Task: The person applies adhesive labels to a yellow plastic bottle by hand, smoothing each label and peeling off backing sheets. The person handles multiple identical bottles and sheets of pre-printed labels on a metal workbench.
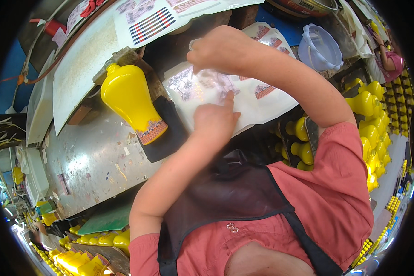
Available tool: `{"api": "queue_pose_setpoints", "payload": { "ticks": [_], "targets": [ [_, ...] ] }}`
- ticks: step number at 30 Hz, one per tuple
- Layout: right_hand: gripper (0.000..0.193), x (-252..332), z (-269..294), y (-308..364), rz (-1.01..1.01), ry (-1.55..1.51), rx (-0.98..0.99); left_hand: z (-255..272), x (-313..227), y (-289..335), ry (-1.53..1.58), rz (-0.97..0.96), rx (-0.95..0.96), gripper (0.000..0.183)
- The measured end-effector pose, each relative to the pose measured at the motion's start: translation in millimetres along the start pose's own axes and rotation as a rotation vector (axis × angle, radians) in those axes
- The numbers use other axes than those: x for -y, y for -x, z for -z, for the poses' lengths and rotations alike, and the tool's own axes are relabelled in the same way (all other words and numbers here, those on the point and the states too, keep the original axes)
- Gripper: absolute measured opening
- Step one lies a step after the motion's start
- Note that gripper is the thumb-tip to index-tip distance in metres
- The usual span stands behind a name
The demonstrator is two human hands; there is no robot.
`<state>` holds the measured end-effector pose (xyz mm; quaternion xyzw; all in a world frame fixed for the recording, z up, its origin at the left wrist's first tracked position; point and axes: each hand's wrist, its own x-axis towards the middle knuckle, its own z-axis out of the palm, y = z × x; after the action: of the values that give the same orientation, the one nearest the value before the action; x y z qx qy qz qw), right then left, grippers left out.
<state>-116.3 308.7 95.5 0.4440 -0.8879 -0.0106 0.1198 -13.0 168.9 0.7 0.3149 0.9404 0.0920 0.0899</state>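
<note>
My left hand [216, 120] rests on a translucent decal sheet [255, 105], its index finger stretched onto a purple-grey printed decal and its thumb apart. Over the sheet's far left part, my right hand [218, 48] is closed with bent fingers. A whitish bit shows at its fingertips, too small to name. Left of both hands, a glossy yellow vase [129, 92] lies tilted, its neck against a worn block [126, 57]. A purple and orange patterned band [152, 132] circles its foot, above a dark cloth [170, 131].
A pale blue bucket [319, 48] stands at the far right. More printed sheets [152, 25] lie on a raised board at the back. Yellow vases [368, 106] crowd the right side; others [101, 239] fill the lower left. Another person [392, 64] is at the far right.
</note>
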Motion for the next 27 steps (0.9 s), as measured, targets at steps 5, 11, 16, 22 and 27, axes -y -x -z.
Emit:
{"api": "queue_pose_setpoints", "payload": {
  "ticks": [5, 11, 16, 22, 27],
  "targets": [
    [0.020, -2, 16, 15, -0.054, 0.086, -0.151, 10, -1, 18, 0.100, -0.097, -0.034, 0.055],
    [0.019, 14, 42, 46, -0.137, 0.059, -0.362, 32, 18, 39, 1.165, 0.205, 0.044, 0.037],
    [0.015, 55, 48, 64, -0.031, 0.225, -0.491, 58, 35, 39, 2.266, 0.282, -0.018, 0.056],
    [0.026, 98, 37, 78, 0.144, 0.152, -0.440, 77, 39, 55, 2.096, 0.346, -0.121, 0.051],
    [0.041, 110, 43, 77, 0.081, -0.120, -0.357, 84, 43, 70, 1.864, 0.294, -0.242, 0.054]
  ]
}}
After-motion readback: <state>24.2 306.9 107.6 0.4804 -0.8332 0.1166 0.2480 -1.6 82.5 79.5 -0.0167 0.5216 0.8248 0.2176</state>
